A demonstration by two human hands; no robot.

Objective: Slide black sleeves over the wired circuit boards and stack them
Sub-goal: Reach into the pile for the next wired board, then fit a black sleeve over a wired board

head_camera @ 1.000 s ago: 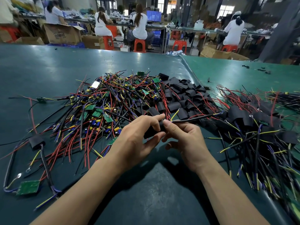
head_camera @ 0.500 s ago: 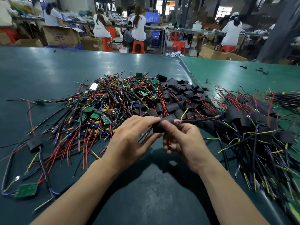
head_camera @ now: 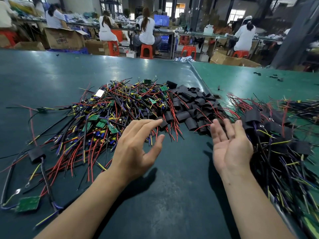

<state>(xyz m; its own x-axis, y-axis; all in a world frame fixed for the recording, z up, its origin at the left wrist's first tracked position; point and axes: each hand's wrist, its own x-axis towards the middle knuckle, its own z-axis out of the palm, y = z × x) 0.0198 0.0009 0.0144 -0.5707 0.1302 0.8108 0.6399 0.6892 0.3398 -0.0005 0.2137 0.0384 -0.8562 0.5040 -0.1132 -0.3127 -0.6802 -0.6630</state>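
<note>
Reaching forward now, our left hand (head_camera: pixel 136 149) has fingers (head_camera: pixel 148 123) spread and loosely straight, holding nothing, their tips just touching a black sleeve (head_camera: pixel 162 122) that lies dead ahead, its long axis running away from us. That hand is nearer; we'd say it picks next. Our right hand (head_camera: pixel 231 147) is palm-up, fingers relaxed and empty, beside the sleeved boards (head_camera: pixel 253 118) heaped just right of them.
</note>
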